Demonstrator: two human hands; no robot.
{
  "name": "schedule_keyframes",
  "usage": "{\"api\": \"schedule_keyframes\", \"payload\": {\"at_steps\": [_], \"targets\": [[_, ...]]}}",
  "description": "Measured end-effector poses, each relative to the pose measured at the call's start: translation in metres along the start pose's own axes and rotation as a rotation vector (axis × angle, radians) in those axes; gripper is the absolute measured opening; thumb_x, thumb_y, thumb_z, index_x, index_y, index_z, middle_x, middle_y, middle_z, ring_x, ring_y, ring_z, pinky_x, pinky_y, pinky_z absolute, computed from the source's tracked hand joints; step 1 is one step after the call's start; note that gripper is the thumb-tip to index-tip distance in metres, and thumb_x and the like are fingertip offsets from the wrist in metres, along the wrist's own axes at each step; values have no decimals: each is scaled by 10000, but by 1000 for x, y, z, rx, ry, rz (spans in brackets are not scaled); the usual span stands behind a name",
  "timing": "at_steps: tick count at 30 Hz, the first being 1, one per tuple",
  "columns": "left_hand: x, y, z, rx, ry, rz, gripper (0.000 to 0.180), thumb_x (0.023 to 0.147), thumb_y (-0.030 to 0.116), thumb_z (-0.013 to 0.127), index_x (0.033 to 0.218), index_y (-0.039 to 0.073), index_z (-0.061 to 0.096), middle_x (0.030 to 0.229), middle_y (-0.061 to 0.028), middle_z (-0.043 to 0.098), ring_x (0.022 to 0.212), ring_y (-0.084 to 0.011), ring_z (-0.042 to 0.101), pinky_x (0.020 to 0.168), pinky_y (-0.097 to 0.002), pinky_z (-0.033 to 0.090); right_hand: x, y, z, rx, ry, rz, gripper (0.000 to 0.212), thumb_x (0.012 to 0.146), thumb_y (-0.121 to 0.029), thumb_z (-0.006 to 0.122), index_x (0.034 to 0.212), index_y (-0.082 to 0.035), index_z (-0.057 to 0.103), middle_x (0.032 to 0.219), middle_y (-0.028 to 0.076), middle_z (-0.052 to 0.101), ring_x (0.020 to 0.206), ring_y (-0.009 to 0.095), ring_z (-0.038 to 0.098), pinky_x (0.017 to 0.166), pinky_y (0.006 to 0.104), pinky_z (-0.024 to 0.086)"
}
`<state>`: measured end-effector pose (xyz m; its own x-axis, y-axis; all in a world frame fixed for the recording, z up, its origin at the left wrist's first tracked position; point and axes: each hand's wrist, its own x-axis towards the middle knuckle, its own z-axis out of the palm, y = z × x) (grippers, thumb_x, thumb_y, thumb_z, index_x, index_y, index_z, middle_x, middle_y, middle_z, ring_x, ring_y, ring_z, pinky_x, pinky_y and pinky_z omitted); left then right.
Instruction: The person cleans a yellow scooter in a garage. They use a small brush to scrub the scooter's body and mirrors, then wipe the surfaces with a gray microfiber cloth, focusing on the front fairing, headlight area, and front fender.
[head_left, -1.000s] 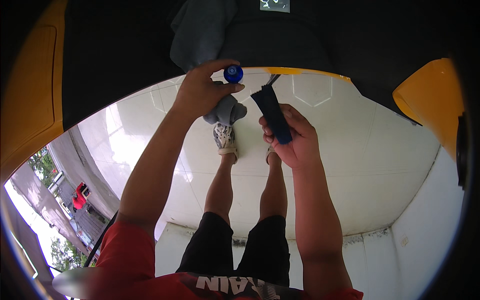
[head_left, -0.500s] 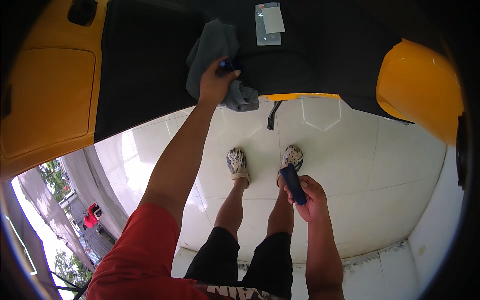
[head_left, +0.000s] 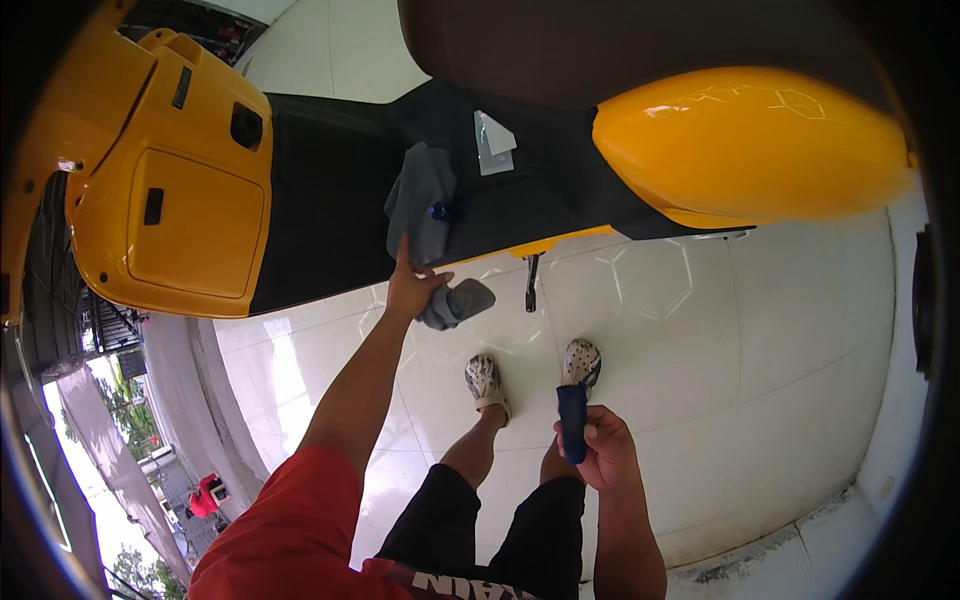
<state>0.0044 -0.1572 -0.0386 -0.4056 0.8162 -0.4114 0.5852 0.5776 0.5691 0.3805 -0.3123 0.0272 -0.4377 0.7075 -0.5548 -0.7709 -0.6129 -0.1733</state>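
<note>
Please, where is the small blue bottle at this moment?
In the head view, the blue bottle is slightly left of centre, at the right edge of the grey cloth on the black mat, beyond the left hand.

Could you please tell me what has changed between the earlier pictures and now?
The left hand has let go of the blue bottle, which now rests against the grey cloth, and has drawn back to the cloth's near edge. The right hand has also drawn back toward the person, still holding the dark blue strip. The packet stays on the black surface.
</note>
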Motion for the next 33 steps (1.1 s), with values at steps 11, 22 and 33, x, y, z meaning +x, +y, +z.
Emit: {"api": "schedule_keyframes", "payload": {"at_steps": [11,22,33], "targets": [[-185,-9,-24,600,-1007,134,872,738,455,813,1470,152,446,1139,-195,681,1053,-331,655,893,-404,528,-99,23,25,84,-126,-144,223,912,-32,633,1130,19,622,1009,242,689,861,316,695,728,408,581],[-435,-175,-286,217,-821,175,725,785,432,790,1402,146,541,984,-135,697,921,-247,653,838,-366,507,-176,196,186,-125,-270,-113,217,926,-194,643,1138,-157,615,1075,132,667,908,262,646,739,412,514],[-444,-180,-401,-393,-563,-20,533,875,171,731,1366,56,559,921,-94,731,864,-150,668,791,-291,508,-208,205,375,-264,-593,-132,268,963,-234,598,1198,-106,576,1130,188,646,966,274,619,791,387,499]]}}
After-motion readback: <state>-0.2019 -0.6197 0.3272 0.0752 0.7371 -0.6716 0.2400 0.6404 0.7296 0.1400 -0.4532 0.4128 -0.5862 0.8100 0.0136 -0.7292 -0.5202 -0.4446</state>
